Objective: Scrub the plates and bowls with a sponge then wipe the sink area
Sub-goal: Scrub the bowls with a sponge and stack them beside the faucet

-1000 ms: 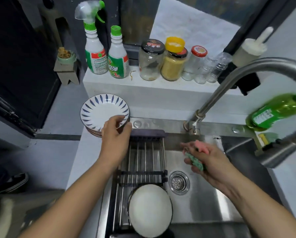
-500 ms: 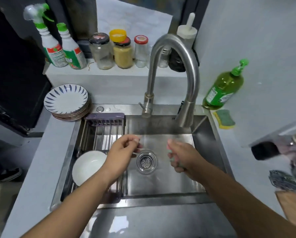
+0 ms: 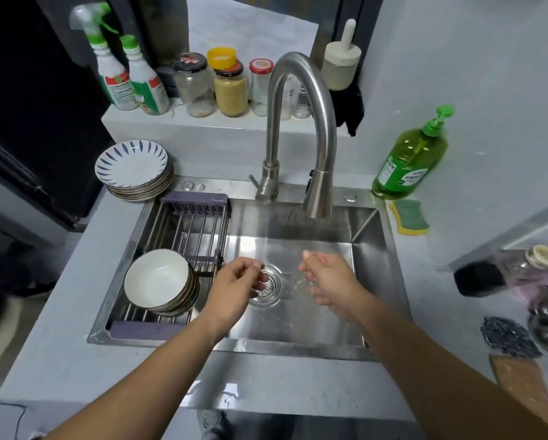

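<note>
Hands: I am holding both hands low inside the stainless sink [image 3: 298, 317], one on each side of the drain strainer [image 3: 272, 289]. My left hand [image 3: 234, 289] is hovering over the strainer's left edge, with the fingers loosely curled and the thumb close to the fingertips. Nothing is showing in its grasp. My right hand [image 3: 328, 279] is sitting just right of the strainer, fingers together and only slightly bent, pointing toward the basin's back wall. Nothing is showing in it either. The hands are apart, not touching.

Sponge: the scouring sponge [image 3: 409, 217] is lying flat on the counter at the sink's back right corner, just beside the green dish soap bottle [image 3: 409, 160]. It is well apart from both hands and nearer my right. It is showing a dark green scouring face uppermost over a yellow foam layer, with wavy long edges.

Bowls: a stack of bowls [image 3: 156, 281] is resting tilted on the wire drying rack [image 3: 190, 223] spanning the sink's left side, just left of my left hand. The top bowl is showing white inside with a dark rim.

Plates: a stack of plates [image 3: 131, 163] is standing on the counter behind the rack, well apart from both hands. The top plate is white with blue strokes round the rim.

Faucet [image 3: 301, 90]: the spout is hanging over the basin behind my hands. I cannot tell whether water is running.
</note>
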